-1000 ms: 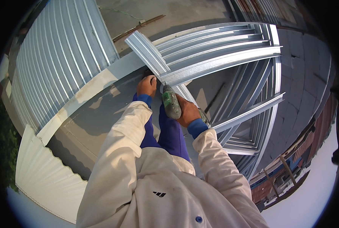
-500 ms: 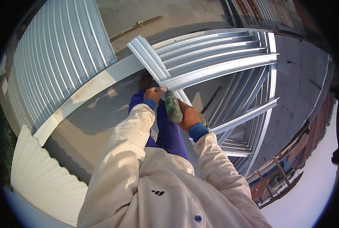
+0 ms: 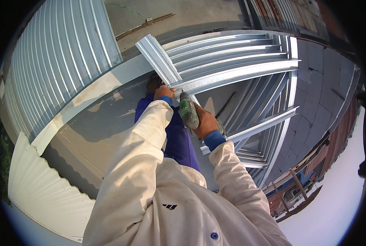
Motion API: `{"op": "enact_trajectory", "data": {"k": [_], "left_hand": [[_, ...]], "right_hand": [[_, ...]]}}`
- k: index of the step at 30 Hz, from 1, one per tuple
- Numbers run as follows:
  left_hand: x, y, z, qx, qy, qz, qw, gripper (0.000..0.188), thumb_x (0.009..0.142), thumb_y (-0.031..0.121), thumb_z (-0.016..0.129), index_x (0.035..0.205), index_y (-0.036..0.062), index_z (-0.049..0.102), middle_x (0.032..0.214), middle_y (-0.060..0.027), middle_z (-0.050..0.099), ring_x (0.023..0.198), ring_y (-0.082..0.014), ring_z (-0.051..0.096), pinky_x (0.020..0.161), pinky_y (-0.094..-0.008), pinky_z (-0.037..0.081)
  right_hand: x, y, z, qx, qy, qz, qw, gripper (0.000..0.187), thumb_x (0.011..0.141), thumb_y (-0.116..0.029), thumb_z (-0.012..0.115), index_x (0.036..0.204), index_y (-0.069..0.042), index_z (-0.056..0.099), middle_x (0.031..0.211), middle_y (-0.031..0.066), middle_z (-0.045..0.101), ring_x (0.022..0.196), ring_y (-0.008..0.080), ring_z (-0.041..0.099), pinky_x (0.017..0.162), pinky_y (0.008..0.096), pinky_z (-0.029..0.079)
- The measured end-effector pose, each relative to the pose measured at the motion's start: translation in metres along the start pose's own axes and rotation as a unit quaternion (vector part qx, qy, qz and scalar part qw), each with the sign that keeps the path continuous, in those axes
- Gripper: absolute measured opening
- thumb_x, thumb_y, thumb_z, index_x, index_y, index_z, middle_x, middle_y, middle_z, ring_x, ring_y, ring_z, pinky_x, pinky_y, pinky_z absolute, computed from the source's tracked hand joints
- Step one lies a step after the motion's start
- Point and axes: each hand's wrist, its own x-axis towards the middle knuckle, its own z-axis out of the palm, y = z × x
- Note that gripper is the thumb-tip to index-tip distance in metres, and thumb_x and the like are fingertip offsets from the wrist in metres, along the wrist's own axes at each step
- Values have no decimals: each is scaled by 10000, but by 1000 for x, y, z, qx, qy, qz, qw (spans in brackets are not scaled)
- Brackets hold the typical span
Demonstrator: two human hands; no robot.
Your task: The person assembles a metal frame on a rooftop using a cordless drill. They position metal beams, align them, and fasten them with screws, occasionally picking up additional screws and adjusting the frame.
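Note:
My right hand (image 3: 206, 122) is wrapped round the grip of a green and grey power drill (image 3: 188, 111). Its nose points away from me at the joint where a short, shiny metal channel (image 3: 160, 59) meets a long metal channel (image 3: 236, 76). Just left of the drill's tip, my left hand (image 3: 165, 92) has its fingers curled against the short channel beside that joint. The drill's bit is too small to make out, and so is any screw there. Part of the right hand's fingers is hidden behind the drill body.
Several parallel channels form a frame (image 3: 291, 53) at the right, with a loose-looking crosspiece (image 3: 252, 128) nearer me. Corrugated metal sheets (image 3: 64, 53) lie far left, and a cream corrugated sheet (image 3: 43, 186) nearer left. A low pale ledge (image 3: 109, 84) runs behind my feet. Thin rods (image 3: 144, 26) lie beyond it.
The drill and both hands have shifted slightly away from me along the joint. My left fingertips now sit a little apart from the drill's tip. The view has tilted slightly.

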Motion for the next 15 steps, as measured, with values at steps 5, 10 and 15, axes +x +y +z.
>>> {"op": "enact_trajectory", "data": {"k": [5,10,15], "left_hand": [[5,1,-4,-24,-22,-26,999,472,876,434,764,1094,14,759,1105,-257,724,1085,-410,691,935,-462,554],[15,-2,-5,19,-37,-12,999,514,854,464,783,1119,25,756,1134,-241,724,1099,-404,689,944,-458,554],[17,-7,-3,29,-29,10,999,537,850,483,785,1109,13,756,1123,-243,725,1079,-409,694,938,-460,556]], "right_hand": [[5,0,-5,-5,-23,-10,1000,720,806,-371,754,1453,-166,516,1133,226,721,1041,421,693,893,501,558],[6,-6,-6,-19,-66,-14,998,745,812,-379,751,1477,-169,488,1132,219,724,1045,413,694,888,496,556],[4,-14,-2,-23,-47,-8,999,669,828,-325,739,1440,-161,524,1096,225,726,1017,424,695,872,494,563]]}}
